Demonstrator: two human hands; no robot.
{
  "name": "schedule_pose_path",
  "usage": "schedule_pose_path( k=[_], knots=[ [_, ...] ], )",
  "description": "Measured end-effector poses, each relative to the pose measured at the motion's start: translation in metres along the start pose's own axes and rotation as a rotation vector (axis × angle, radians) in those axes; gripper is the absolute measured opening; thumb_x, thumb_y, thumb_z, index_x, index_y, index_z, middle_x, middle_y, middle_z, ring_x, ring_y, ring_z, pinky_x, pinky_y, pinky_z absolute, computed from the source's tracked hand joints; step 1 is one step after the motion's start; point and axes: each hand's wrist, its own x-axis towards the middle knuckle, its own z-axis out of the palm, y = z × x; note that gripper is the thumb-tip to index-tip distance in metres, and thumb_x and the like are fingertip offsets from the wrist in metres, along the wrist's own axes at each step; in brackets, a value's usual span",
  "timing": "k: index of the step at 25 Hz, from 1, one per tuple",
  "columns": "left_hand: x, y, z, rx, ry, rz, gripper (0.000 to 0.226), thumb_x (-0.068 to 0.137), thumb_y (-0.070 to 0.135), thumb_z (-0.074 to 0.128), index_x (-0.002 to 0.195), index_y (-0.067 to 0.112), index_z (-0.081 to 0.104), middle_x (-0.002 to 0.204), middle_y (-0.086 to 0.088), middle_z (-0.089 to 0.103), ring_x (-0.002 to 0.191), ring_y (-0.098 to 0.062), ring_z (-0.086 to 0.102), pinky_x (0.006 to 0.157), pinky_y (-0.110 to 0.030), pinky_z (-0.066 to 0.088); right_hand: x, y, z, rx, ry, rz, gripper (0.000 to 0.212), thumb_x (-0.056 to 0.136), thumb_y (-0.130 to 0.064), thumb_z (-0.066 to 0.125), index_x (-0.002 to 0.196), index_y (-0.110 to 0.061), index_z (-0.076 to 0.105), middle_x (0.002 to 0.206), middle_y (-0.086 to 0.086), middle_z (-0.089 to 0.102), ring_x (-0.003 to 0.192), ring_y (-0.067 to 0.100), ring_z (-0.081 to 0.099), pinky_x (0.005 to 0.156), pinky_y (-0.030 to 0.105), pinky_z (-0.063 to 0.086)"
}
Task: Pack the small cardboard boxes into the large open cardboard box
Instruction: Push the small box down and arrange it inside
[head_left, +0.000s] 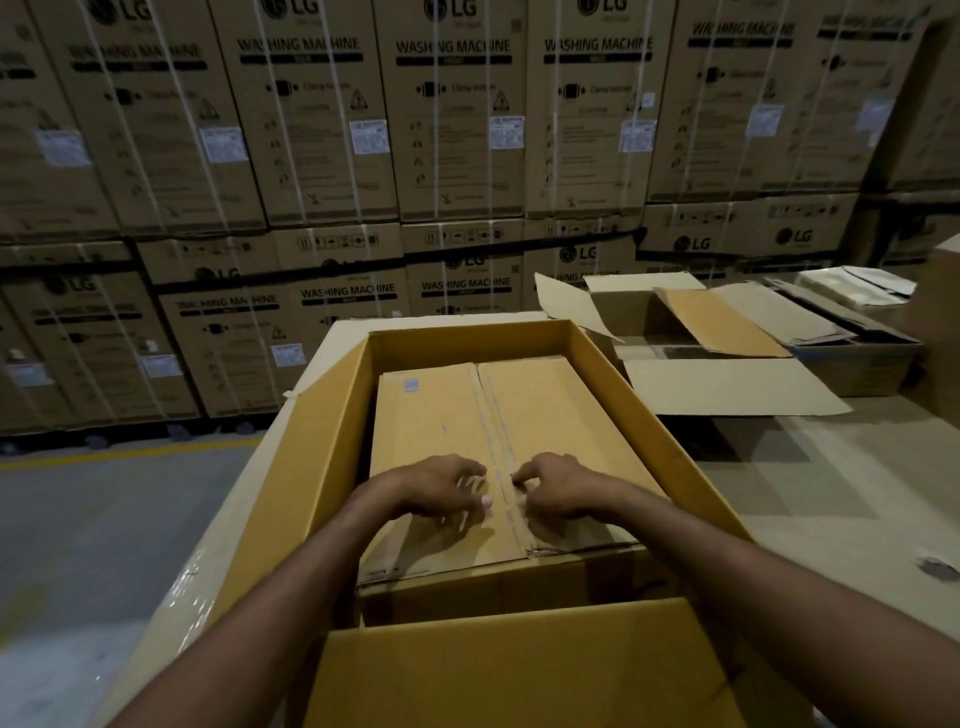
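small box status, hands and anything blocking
Left hand, right hand: fingertips on small box top, by taped seam. It sits inside large box. Nothing blocking.

I am looking into a warehouse. A wall of big cartons (452, 119) fills my view ahead, stacked in tiers and packed side by side. Each is printed "LG" and "WASHING MACHINE" with handling symbols. White straps (435, 156) bind them, and white paper labels (369, 136) are stuck on their fronts. Low on my left is a bare grey concrete floor (93, 519) with a yellow line (130, 453) painted near the foot of the stack. Just below me stands a large open cardboard box (322, 441). On my right an opened carton (623, 312) sits with its flaps spread. The light is dim.
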Motion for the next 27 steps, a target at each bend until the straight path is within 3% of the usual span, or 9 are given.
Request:
schedule_pose_path(
  k=[3, 6, 9, 12, 14, 16, 20, 23, 27],
  knots=[
    [-0.001, -0.005, -0.003, -0.105, 0.116, 0.007, 0.054, 0.103, 0.031, 0.057, 0.152, 0.013, 0.044, 0.155, -0.008, 0.045, 0.14, -0.025, 0.045, 0.108, -0.039, 0.045, 0.006, -0.012, 0.011, 0.153, 0.041, 0.063, 0.024, 0.092, -0.017, 0.066, 0.115, -0.01, 0.069, 0.118, 0.011, 0.065, 0.112, 0.028, 0.058, 0.097, 0.046, 0.054],
    [-0.007, -0.007, -0.008, -0.136, 0.284, 0.019, 0.044, 0.105, 0.029, 0.055, 0.144, 0.009, 0.054, 0.147, -0.01, 0.055, 0.133, -0.024, 0.052, 0.108, -0.041, 0.046, -0.003, -0.025, 0.009, 0.45, 0.152, 0.076, 0.013, 0.089, -0.008, 0.071, 0.101, -0.004, 0.066, 0.098, 0.012, 0.066, 0.089, 0.024, 0.064, 0.074, 0.037, 0.054],
    [-0.021, -0.003, -0.019, -0.263, 0.452, 0.051, 0.041, 0.103, 0.039, 0.055, 0.132, 0.011, 0.066, 0.127, -0.009, 0.069, 0.11, -0.019, 0.064, 0.097, -0.046, 0.055, -0.023, -0.043, 0.001, 0.708, 0.207, 0.014, 0.019, 0.091, -0.003, 0.067, 0.105, -0.011, 0.059, 0.107, 0.01, 0.067, 0.095, 0.023, 0.066, 0.071, 0.036, 0.054],
    [-0.039, 0.003, -0.034, -0.384, 0.567, 0.045, 0.049, 0.096, 0.049, 0.062, 0.132, 0.015, 0.065, 0.12, -0.006, 0.071, 0.103, -0.017, 0.068, 0.087, -0.045, 0.061, -0.044, -0.072, -0.006, 0.847, 0.199, -0.123, 0.014, 0.099, -0.014, 0.06, 0.113, -0.017, 0.06, 0.112, 0.008, 0.068, 0.097, 0.02, 0.067, 0.063, 0.026, 0.054],
    [-0.055, 0.004, -0.046, -0.471, 0.623, 0.038, 0.049, 0.094, 0.047, 0.067, 0.133, 0.017, 0.064, 0.119, -0.005, 0.07, 0.102, -0.016, 0.069, 0.079, -0.036, 0.063, -0.053, -0.09, -0.005, 0.933, 0.135, -0.237, 0.025, 0.106, -0.027, 0.051, 0.116, -0.011, 0.066, 0.107, 0.011, 0.072, 0.09, 0.018, 0.07, 0.066, 0.027, 0.058],
    [-0.075, -0.001, -0.059, -0.528, 0.659, 0.04, 0.043, 0.093, 0.041, 0.069, 0.129, 0.018, 0.066, 0.117, -0.003, 0.07, 0.1, -0.015, 0.07, 0.07, -0.024, 0.061, -0.058, -0.105, 0.0, 0.969, 0.036, -0.309, 0.035, 0.109, -0.034, 0.042, 0.115, -0.014, 0.07, 0.1, 0.005, 0.075, 0.091, 0.019, 0.072, 0.08, 0.035, 0.061],
    [-0.109, -0.024, -0.077, -0.59, 0.782, -0.011, 0.016, 0.097, 0.027, 0.065, 0.11, 0.02, 0.072, 0.102, -0.002, 0.074, 0.084, -0.015, 0.072, 0.059, -0.019, 0.056, -0.052, -0.133, 0.021, 0.755, -0.135, -0.419, 0.043, 0.106, -0.013, 0.045, 0.147, -0.025, 0.054, 0.142, -0.003, 0.061, 0.118, 0.018, 0.063, 0.097, 0.039, 0.052],
    [-0.125, -0.05, -0.087, -0.352, 0.963, -0.177, 0.026, 0.099, 0.018, 0.06, 0.122, 0.016, 0.072, 0.115, -0.002, 0.072, 0.099, -0.018, 0.068, 0.067, -0.03, 0.057, -0.045, -0.153, 0.045, 0.56, -0.178, -0.476, 0.054, 0.102, -0.01, 0.05, 0.15, -0.035, 0.049, 0.157, -0.003, 0.043, 0.137, 0.021, 0.047, 0.108, 0.041, 0.044],
    [-0.138, -0.051, -0.081, 0.364, 1.034, -0.418, 0.027, 0.096, 0.007, 0.057, 0.116, 0.017, 0.072, 0.12, -0.009, 0.07, 0.109, -0.029, 0.065, 0.089, -0.045, 0.056, -0.037, -0.157, 0.057, 0.385, -0.183, -0.528, 0.058, 0.101, -0.002, 0.048, 0.149, -0.033, 0.05, 0.158, -0.006, 0.043, 0.141, 0.016, 0.044, 0.109, 0.034, 0.043]
  ],
)
